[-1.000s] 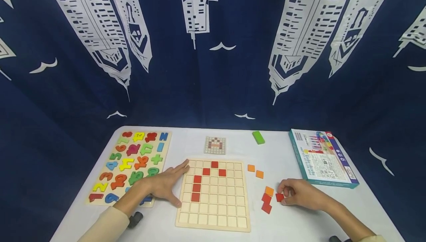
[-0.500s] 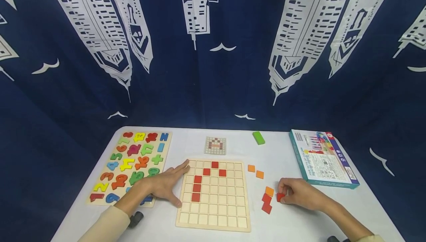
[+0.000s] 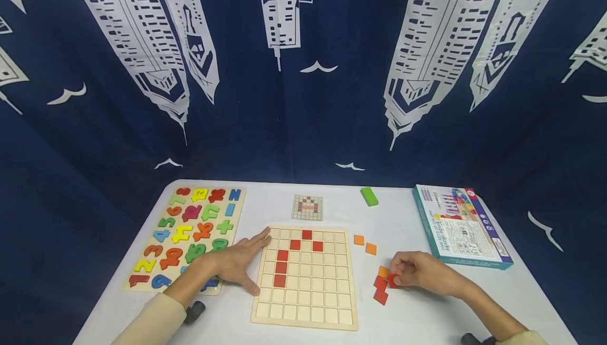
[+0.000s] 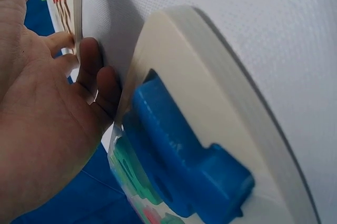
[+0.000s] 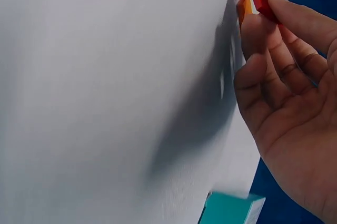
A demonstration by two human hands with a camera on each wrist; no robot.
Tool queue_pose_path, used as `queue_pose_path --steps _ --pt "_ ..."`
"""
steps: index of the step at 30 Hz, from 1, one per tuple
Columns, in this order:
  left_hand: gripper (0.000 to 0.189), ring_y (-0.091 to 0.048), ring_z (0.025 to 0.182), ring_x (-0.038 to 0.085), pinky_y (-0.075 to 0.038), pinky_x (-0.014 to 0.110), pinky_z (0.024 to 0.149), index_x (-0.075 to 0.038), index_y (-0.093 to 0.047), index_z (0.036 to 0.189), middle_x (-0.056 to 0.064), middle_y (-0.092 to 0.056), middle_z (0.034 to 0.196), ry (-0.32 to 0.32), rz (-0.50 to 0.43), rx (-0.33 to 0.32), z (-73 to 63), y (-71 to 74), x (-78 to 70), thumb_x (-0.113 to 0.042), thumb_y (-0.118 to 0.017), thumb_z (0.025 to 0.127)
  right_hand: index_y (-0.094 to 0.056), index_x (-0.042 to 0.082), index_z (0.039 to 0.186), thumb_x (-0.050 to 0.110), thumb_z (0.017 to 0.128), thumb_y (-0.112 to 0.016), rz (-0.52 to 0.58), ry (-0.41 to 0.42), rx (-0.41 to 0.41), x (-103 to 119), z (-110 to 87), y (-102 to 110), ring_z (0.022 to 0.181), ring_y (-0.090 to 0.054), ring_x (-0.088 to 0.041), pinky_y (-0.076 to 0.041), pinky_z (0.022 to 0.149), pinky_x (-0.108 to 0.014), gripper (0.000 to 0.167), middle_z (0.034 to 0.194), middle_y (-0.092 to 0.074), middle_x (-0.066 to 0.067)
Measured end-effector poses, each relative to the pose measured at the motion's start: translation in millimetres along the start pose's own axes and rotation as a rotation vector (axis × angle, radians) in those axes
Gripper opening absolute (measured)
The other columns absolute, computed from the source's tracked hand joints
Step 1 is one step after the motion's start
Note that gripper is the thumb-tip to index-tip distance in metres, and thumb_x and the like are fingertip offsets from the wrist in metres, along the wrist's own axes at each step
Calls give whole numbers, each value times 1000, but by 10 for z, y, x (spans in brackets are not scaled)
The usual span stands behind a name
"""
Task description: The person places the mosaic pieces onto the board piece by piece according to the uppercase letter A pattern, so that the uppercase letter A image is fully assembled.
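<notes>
"What does the right hand (image 3: 419, 274) have?"

"A thin red square tile (image 3: 393, 282), clamped between the thumb and fingers."

"Where is that tile exactly?"

"Over the white tabletop (image 3: 398, 218), to the right of the pale wooden grid board (image 3: 316, 285). It's just beside a small cluster: one orange square tile (image 3: 383, 272) and two loose red tiles (image 3: 380, 296). The right wrist view shows it tilted, but I can't tell whether it touches those neighbours."

"And the left hand (image 3: 237, 263)?"

"Its fingers are spread apart, with fingertips and thumb at the grid board's left edge. The wrist and forearm cross the lower right corner of a pale board with colourful number pieces (image 3: 238, 205)."

"Anything set in the grid?"

"Six red squares (image 3: 281, 267): one in the top row, two in the second on either side of it, and three stacked in a column at the left."

"What else is around?"

"Two more orange squares (image 3: 371, 249) near the grid's right edge, a small patterned card (image 3: 307, 208) just beyond its far edge, a green rectangular block (image 3: 369, 196), and a teal-sided printed box (image 3: 462, 226) at the far right."
</notes>
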State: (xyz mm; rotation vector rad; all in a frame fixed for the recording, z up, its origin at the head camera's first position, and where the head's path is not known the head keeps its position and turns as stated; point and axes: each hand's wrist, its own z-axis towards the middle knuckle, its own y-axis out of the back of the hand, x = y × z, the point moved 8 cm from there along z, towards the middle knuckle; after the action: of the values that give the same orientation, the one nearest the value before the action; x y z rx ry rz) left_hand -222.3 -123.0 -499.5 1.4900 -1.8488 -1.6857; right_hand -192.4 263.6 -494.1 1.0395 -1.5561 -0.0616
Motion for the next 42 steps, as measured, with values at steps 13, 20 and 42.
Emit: queue_pose_path --steps 13,20,42 --pt "124 -17 136 37 -25 55 104 -21 -13 149 -5 7 155 10 -14 6 -1 -15 -1 -68 -75 52 -64 11 100 20 86 -64 189 60 48 316 327 -302 73 -61 -29 -52 63 -34 16 82 -62 -11" --pt "124 -17 136 38 -25 56 103 -21 -13 149 -7 8 154 13 -19 7 8 -32 5 -69 -74 52 -64 10 104 16 86 -65 187 103 21 571 563 -474 73 -63 -28 -53 65 -35 19 84 -61 -9" --pt "123 -17 135 38 -25 56 103 -20 -14 149 -5 7 155 14 -17 1 -3 -4 -11 -67 -75 53 -65 24 86 15 80 -71 -152 164 -245 822 985 -505 68 -53 -9 -45 62 -25 12 72 -57 10"
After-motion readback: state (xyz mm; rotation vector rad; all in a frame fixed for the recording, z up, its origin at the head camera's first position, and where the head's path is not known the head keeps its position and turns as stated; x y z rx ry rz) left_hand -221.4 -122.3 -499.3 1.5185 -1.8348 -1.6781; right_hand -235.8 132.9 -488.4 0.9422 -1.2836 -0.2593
